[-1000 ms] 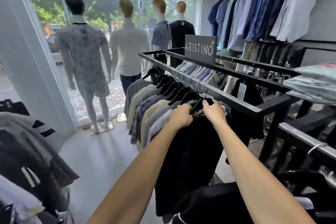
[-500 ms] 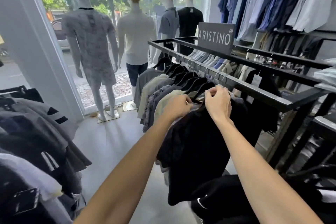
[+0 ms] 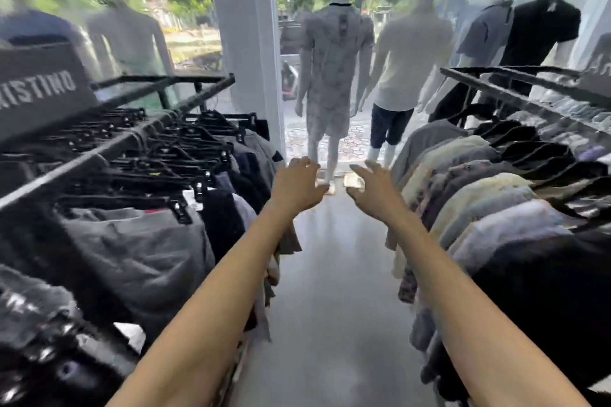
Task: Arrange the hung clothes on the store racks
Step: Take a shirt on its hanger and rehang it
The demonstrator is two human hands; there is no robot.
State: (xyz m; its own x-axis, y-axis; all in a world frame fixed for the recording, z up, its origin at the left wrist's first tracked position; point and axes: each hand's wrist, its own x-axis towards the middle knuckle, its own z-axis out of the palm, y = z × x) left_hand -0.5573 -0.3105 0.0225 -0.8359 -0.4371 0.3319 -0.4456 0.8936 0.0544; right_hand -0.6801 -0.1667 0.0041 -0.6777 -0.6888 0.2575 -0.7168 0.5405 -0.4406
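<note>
Both my arms reach forward over the aisle between two clothes racks. My left hand [image 3: 299, 183] and my right hand [image 3: 373, 187] hang in the air with fingers spread and hold nothing. On the left, a black rack [image 3: 109, 145] carries grey and black garments [image 3: 132, 251] on black clip hangers. On the right, another black rack [image 3: 515, 82] holds a row of cream, grey and black shirts [image 3: 489, 201] on black hangers. Neither hand touches the clothes. The picture is blurred by motion.
A grey floor aisle [image 3: 330, 291] runs ahead to a glass shop window. Several dressed mannequins [image 3: 334, 53] stand there, with a white pillar [image 3: 244, 26] to their left. A dark brand sign [image 3: 39, 89] sits on the left rack.
Both hands have let go of the black shirt and hanger on the right rack. They now hover free over the aisle. The view has swung left, bringing the left rack into sight.
</note>
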